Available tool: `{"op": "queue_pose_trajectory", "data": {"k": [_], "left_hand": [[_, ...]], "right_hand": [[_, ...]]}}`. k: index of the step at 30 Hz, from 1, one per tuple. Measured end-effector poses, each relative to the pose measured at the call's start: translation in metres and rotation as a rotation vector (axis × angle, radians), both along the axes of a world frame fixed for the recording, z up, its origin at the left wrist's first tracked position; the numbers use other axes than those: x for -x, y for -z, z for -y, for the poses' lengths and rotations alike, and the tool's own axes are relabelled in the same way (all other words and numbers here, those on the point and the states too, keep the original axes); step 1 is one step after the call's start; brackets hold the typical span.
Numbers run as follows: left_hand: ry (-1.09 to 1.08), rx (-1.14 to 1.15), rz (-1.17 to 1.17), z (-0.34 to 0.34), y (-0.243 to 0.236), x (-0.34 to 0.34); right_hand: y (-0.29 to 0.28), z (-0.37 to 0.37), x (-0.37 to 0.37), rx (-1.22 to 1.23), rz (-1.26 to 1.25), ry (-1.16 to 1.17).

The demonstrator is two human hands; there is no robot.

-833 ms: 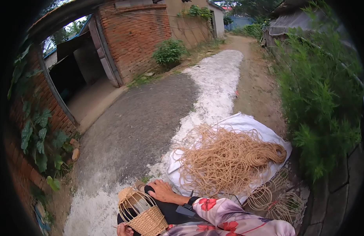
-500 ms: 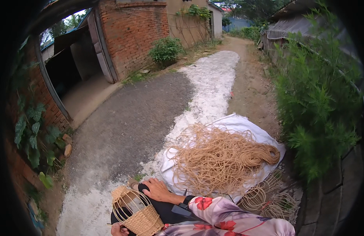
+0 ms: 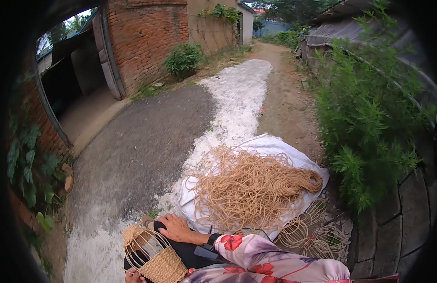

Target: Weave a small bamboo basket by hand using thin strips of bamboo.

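A half-woven basket (image 3: 162,264) of tan cord, with bare pale ribs on top, lies tilted at the lower left. My left hand (image 3: 132,276), partly cut off by the frame's lower edge, grips its left side. Just right of the basket, my right hand (image 3: 173,227) rests with fingers apart on my black-clad leg (image 3: 184,250), holding nothing. A black band circles that wrist below a floral sleeve. Beyond both hands, a big tangled heap of tan cord (image 3: 242,186) lies on a white sheet (image 3: 291,155).
Coils of pale canes (image 3: 324,240) lie right of the sheet. A leafy bush (image 3: 360,141) and stone slabs (image 3: 412,217) border the right. A brick wall (image 3: 145,42) with a doorway (image 3: 79,80) runs along the left; a dirt path (image 3: 272,52) leads away.
The whole view has shifted leftward, scenery, basket and hands together. My hands keep about the same places on the basket and the leg.
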State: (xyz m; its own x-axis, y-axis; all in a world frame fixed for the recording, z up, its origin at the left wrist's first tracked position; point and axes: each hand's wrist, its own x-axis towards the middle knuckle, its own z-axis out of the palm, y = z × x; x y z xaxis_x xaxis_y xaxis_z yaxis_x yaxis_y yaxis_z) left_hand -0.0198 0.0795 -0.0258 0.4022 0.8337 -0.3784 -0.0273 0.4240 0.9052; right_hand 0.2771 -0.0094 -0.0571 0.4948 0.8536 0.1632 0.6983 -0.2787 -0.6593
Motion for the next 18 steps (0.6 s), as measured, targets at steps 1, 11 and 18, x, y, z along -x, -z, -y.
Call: {"op": "queue_pose_trajectory", "data": {"k": [1, 11, 18], "left_hand": [[0.012, -0.016, -0.019, 0.0, 0.001, -0.001], [0.013, -0.073, 0.022, 0.001, 0.004, -0.002], [-0.007, -0.013, 0.011, 0.005, -0.003, -0.003]], "right_hand": [[0.0, 0.0, -0.001, 0.021, -0.013, -0.011], [0.002, 0.0, 0.0, 0.017, 0.0, -0.015], [-0.001, 0.0, -0.001, 0.023, -0.019, -0.015]]}}
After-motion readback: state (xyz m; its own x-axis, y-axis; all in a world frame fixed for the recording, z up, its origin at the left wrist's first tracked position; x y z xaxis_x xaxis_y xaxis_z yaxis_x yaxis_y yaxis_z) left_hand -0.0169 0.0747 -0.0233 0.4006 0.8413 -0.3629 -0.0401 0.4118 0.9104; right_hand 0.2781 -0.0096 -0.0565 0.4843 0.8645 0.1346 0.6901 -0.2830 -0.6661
